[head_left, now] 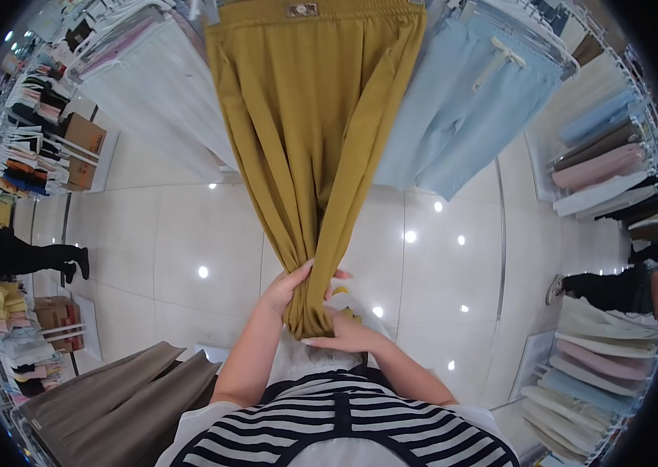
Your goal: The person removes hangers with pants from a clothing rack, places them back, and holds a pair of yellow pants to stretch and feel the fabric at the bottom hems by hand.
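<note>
Mustard-coloured trousers [309, 93] hang waistband up from the top of the view, their legs gathered to a narrow bunch low in the middle. My left hand [290, 286] is wrapped round the left side of the bunched legs. On the right side, my right hand [344, 331] holds the lower end of the bunch, its thumb across the folded fabric. Some fingertips are hidden behind the cloth.
White trousers [158, 93] hang at left, light blue ones [469, 101] at right. Brown trousers [126, 405] are at lower left. Garment racks line both sides, with cardboard boxes [82, 134]. A person in black [21, 251] stands far left, another [609, 289] far right.
</note>
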A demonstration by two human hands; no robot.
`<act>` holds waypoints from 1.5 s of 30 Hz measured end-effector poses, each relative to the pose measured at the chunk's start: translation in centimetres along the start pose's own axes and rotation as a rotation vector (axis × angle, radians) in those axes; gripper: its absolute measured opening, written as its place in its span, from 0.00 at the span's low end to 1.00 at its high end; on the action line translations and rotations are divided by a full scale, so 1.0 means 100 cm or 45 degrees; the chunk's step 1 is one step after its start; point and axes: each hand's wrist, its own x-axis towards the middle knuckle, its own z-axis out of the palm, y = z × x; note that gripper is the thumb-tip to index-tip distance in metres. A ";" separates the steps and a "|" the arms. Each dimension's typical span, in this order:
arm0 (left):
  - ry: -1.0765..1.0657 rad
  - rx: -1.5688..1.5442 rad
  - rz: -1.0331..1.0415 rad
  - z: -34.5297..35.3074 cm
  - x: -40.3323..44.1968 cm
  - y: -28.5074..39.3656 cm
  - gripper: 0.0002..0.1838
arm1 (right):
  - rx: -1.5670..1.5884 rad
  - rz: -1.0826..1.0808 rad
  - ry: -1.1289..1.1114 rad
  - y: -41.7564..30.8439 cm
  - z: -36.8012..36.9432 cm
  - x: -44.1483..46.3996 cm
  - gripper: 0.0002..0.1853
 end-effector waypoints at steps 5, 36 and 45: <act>0.421 0.151 -0.101 -0.006 -0.020 -0.018 0.27 | 0.661 -0.292 0.331 -0.026 -0.048 0.004 0.37; 0.073 0.111 -0.375 -0.085 0.034 0.134 0.25 | 0.754 -0.256 0.740 -0.084 -0.058 0.093 0.35; 0.241 0.537 -0.228 -0.069 0.036 0.138 0.28 | 0.656 -0.021 0.859 -0.097 -0.088 0.124 0.23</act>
